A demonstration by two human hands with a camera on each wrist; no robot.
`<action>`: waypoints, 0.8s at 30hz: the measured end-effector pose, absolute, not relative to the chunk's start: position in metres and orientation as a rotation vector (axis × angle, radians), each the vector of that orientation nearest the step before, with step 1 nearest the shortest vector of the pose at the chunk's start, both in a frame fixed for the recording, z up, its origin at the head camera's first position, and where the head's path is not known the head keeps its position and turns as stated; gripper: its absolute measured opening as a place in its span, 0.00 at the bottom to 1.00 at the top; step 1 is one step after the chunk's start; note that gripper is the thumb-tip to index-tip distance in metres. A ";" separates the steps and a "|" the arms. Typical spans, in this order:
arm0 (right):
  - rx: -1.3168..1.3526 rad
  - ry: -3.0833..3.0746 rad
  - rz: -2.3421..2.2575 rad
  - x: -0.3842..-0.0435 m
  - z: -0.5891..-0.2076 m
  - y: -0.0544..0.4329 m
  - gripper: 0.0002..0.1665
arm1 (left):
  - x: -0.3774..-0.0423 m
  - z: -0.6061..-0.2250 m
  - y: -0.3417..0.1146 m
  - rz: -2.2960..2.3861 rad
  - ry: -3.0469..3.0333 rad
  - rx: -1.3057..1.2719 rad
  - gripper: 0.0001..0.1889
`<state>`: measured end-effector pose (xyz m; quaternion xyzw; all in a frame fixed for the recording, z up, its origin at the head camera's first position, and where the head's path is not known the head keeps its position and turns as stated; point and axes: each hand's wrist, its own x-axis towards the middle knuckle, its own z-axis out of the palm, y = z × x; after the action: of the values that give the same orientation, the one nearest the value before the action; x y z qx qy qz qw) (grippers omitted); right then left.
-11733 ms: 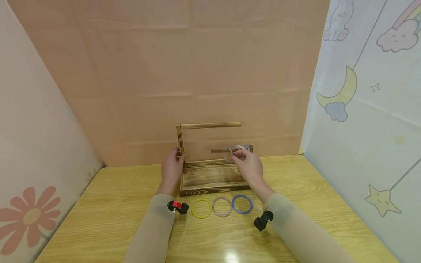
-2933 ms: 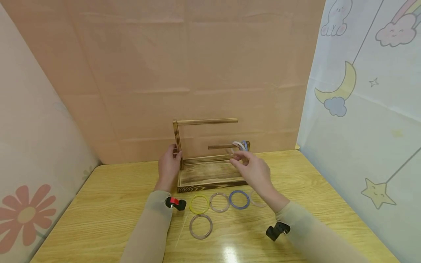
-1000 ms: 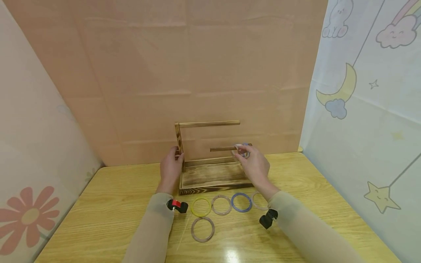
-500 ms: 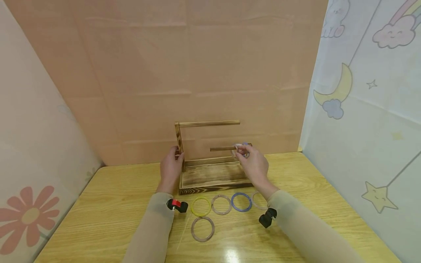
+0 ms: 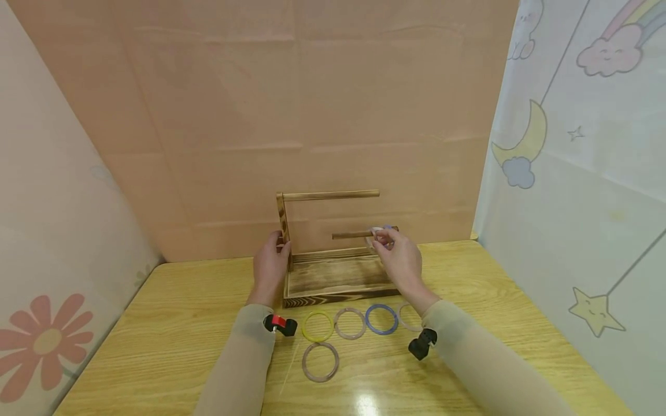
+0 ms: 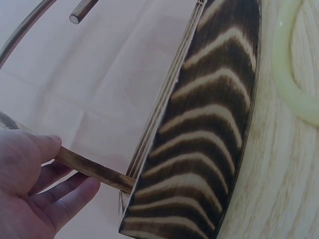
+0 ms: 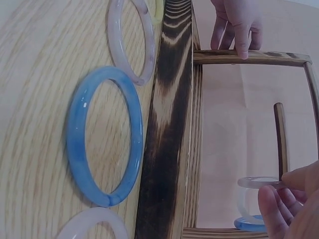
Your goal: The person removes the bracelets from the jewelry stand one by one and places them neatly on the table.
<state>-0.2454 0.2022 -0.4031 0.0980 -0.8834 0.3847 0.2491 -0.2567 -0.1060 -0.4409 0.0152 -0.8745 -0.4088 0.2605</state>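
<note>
A dark-grained wooden bangle stand (image 5: 338, 276) stands at the back of the table. My left hand (image 5: 269, 268) grips its left post (image 6: 94, 172) between thumb and fingers. At the lower rod (image 5: 347, 236), my right hand (image 5: 402, 260) pinches a pale lilac bangle (image 7: 251, 182), which hangs around the rod. Behind it on the same rod are a whitish bangle (image 7: 242, 204) and a blue bangle (image 7: 246, 227), partly hidden by my fingers. Nothing hangs on the upper rod (image 5: 333, 195).
In front of the stand lie a yellow bangle (image 5: 318, 341), a pale lilac one (image 5: 351, 338), a blue one (image 5: 383, 333) and a pale pink one (image 5: 400, 316). A grey-lilac bangle (image 5: 320, 381) lies nearer. Fabric walls (image 5: 562, 231) enclose the table (image 5: 171, 341).
Since the oldest frame, a grey-lilac bangle has come onto the table before the yellow one. My right hand has since closed on another bangle at the rod. My left hand stays.
</note>
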 end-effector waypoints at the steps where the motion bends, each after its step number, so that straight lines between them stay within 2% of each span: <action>1: 0.270 -2.406 1.056 -0.245 -0.403 0.202 0.13 | -0.257 -0.441 -0.106 -1.111 -2.368 0.043 0.20; 24: 0.276 -2.380 1.163 -0.245 -0.404 0.196 0.12 | -0.258 -0.441 -0.108 -1.117 -2.374 0.031 0.19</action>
<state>-0.2453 0.1958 -0.4043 0.1005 -0.8682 0.4243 0.2367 -0.2583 -0.1079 -0.4413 0.0114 -0.8747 -0.4115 0.2558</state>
